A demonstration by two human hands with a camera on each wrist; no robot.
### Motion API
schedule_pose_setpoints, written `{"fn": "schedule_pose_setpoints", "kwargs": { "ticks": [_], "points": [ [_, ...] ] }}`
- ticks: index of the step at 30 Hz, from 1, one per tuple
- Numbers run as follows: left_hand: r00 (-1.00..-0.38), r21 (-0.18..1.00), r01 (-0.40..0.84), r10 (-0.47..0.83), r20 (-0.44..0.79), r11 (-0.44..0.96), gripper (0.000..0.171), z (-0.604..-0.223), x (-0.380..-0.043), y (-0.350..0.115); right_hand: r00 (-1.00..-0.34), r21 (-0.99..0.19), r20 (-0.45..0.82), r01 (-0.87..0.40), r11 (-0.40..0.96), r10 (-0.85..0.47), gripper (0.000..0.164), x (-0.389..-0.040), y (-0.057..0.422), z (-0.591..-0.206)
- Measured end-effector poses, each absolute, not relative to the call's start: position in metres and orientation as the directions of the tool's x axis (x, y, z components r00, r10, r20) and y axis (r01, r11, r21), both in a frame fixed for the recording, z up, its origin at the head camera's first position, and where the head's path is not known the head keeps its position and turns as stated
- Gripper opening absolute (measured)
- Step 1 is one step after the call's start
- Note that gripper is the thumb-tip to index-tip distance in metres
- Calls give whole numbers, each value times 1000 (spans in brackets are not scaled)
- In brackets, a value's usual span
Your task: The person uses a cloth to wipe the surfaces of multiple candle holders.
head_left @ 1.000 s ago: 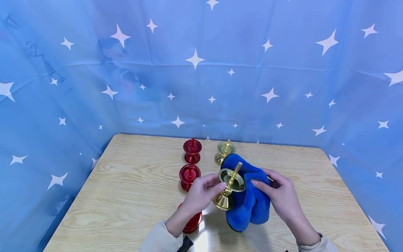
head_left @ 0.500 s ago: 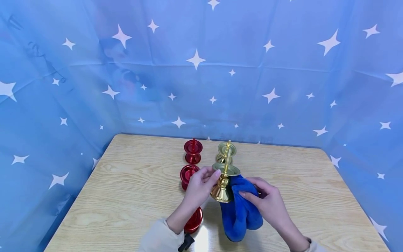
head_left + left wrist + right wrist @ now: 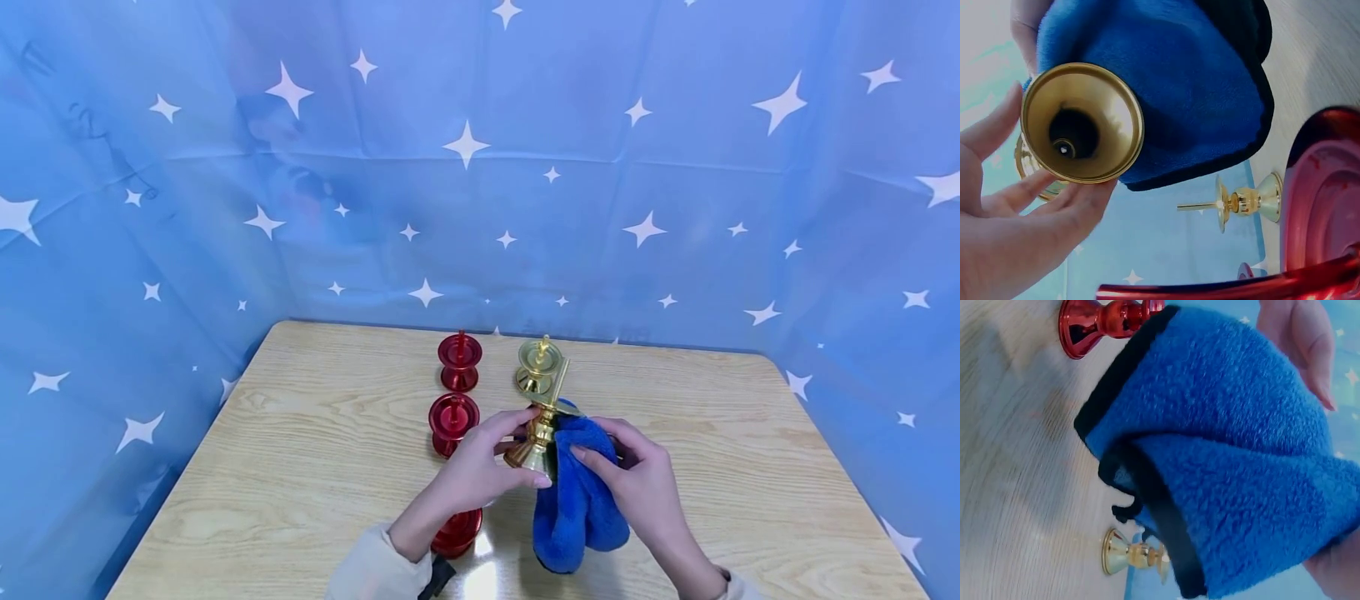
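Observation:
My left hand (image 3: 480, 467) grips a shiny gold candle holder (image 3: 537, 454) by its stem and foot, raised over the table and tilted. In the left wrist view the hollow underside of that candle holder's foot (image 3: 1113, 112) faces the camera. A blue plush cloth (image 3: 576, 508) with a dark edge is pinched between thumb and fingers of my right hand (image 3: 648, 479). The cloth hangs down in folds and lies against the candle holder's right side. In the right wrist view the cloth (image 3: 1229, 406) hides the held candle holder.
A second gold candle holder (image 3: 536, 379) stands at the back of the wooden table (image 3: 300, 467). Red candle holders stand in a column on the left: one at the back (image 3: 460, 375), another red holder (image 3: 453, 421) mid-table, and a red one (image 3: 456, 533) under my left forearm. A starry blue curtain (image 3: 465, 217) surrounds the table.
My left hand has shifted its grip from the dish rim down to the stem and foot, and the candle holder's tilt has changed. The right hand has moved slightly left with the cloth.

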State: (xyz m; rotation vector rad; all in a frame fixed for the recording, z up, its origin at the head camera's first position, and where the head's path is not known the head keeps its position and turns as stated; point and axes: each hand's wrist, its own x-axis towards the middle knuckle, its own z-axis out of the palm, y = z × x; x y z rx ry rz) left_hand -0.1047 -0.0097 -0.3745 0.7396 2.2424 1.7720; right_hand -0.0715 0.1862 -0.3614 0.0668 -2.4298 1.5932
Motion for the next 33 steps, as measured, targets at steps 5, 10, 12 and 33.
{"fn": "schedule_pose_setpoints", "kwargs": {
  "ticks": [5, 10, 12, 33],
  "points": [
    [-866, 935, 292, 471, 169, 202, 69, -376, -102, -8, -930, -822, 357, -269, 502, 86, 27, -70, 180, -364],
    [-874, 918, 319, 448, 188, 235, 67, -375, -100, -7, -813, -603, 582, -433, 670, -2, 37, -69, 173, -368],
    [-873, 937, 284, 458, 165, 205, 65, -375, -100, -9, -814, -603, 581, -445, 662, -18, 38, -69, 173, -369],
    [-828, 779, 449, 533, 177, 437, 62, -375, -97, -14, -810, -556, 583, -449, 700, -57, 37, -71, 170, -374]
  ]
}}
